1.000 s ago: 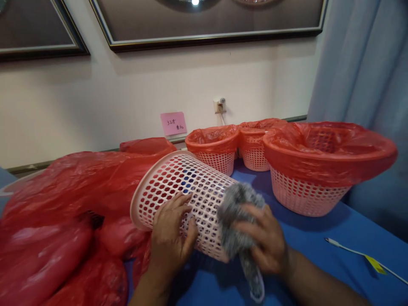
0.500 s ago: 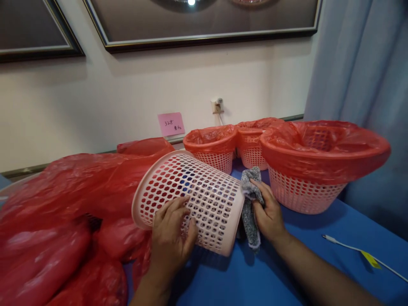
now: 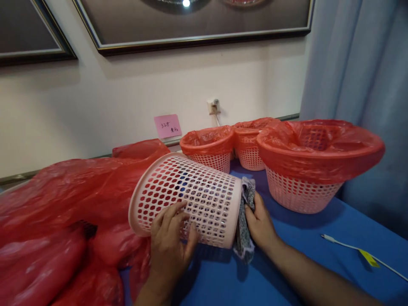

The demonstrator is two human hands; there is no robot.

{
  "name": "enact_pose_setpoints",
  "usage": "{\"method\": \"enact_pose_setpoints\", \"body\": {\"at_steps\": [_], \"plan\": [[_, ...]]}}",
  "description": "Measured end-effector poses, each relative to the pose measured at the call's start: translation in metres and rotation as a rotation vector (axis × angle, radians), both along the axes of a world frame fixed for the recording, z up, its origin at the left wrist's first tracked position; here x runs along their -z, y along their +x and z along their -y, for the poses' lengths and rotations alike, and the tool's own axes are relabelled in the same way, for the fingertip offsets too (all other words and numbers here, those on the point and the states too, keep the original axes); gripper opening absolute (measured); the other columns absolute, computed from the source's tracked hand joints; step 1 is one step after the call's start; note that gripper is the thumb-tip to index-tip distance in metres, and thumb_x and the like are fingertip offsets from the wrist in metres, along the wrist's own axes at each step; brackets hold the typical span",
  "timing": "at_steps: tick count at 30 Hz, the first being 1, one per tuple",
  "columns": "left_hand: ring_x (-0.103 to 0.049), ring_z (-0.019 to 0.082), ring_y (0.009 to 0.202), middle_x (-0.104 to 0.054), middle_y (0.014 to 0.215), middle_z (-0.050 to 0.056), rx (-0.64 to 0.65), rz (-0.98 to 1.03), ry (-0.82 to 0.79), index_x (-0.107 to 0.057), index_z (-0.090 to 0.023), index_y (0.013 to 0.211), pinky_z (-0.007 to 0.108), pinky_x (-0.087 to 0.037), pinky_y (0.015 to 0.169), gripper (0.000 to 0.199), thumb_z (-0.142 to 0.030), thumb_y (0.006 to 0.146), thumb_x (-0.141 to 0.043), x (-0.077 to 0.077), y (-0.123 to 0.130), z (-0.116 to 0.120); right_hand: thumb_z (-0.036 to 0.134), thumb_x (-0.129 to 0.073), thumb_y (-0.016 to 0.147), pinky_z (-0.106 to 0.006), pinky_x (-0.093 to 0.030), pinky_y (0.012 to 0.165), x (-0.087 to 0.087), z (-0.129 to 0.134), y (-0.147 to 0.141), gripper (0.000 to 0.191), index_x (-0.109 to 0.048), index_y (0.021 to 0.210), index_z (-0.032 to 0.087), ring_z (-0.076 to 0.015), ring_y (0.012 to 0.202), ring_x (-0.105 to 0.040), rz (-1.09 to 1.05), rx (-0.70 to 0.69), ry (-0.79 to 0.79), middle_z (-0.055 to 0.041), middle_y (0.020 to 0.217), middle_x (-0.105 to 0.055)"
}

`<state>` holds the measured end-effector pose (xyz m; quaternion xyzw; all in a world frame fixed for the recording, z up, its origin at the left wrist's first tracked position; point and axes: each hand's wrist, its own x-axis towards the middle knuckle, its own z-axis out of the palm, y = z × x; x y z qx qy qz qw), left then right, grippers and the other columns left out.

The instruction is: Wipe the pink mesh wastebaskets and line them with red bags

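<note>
A pale pink perforated plastic basket (image 3: 204,199) lies tilted on its side, its wide rim to the left and its base to the right. My left hand (image 3: 172,238) grips the basket's near side, fingers bent against the holes. In my right hand (image 3: 259,223) is a grey cloth (image 3: 245,225) with a light edge, pressed against the basket's base. The fingers behind the cloth are partly hidden.
Red plastic bags (image 3: 73,204) are heaped at the left. Bag-lined pink baskets stand behind: a small one (image 3: 212,161), another (image 3: 251,157) and a large one (image 3: 302,193). A white cable (image 3: 346,245) lies on the blue table (image 3: 287,263); a pink note (image 3: 167,126) is on the wall.
My right hand and the cloth have moved down and slightly left along the basket's base. The basket has tipped a little closer to level. My left hand keeps its hold.
</note>
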<state>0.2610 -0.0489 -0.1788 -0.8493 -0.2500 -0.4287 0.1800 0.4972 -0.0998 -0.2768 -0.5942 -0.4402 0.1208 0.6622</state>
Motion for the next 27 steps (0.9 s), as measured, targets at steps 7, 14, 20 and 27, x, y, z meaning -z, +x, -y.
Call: {"method": "enact_pose_setpoints", "body": {"at_steps": [7,14,20,27], "plan": [[-0.065,0.033,0.111,-0.070,0.118,0.014,-0.020,0.009,0.026,-0.058,-0.021,0.097,0.052,-0.048,0.098,0.005,-0.018,0.094,-0.062,0.001,0.004,0.002,0.015,-0.049,0.088,-0.049,-0.045,0.117,-0.005,0.006,-0.001,0.049,-0.062,0.135,0.021,-0.0277,0.132,-0.059,0.110,-0.078,-0.052,-0.0127,0.135,-0.064],[-0.064,0.033,0.113,-0.068,0.118,0.012,-0.045,0.011,0.004,-0.057,-0.024,0.098,0.055,-0.048,0.099,0.008,-0.020,0.093,-0.062,0.003,0.003,0.000,0.021,-0.058,0.081,-0.041,-0.061,0.086,0.009,-0.015,0.013,0.027,-0.074,0.103,0.023,-0.0271,0.089,-0.074,-0.021,-0.177,-0.212,-0.0050,0.092,-0.079],[-0.063,0.035,0.113,-0.068,0.118,0.013,-0.030,0.002,0.003,-0.057,-0.024,0.095,0.056,-0.047,0.098,0.007,-0.021,0.093,-0.063,0.005,0.004,0.000,0.029,-0.054,0.088,-0.046,-0.044,0.118,-0.007,-0.014,0.025,0.056,-0.055,0.144,0.022,-0.0256,0.135,-0.060,-0.074,-0.010,-0.023,-0.0098,0.147,-0.063],[-0.057,0.039,0.126,-0.063,0.126,0.017,-0.045,-0.018,-0.012,-0.055,-0.021,0.103,0.061,-0.045,0.106,0.015,-0.022,0.093,-0.065,0.010,0.001,-0.003,0.018,-0.062,0.072,-0.039,-0.060,0.082,0.009,-0.020,0.015,0.026,-0.073,0.095,0.024,-0.0255,0.081,-0.074,-0.070,-0.149,-0.217,-0.0025,0.082,-0.079]]}}
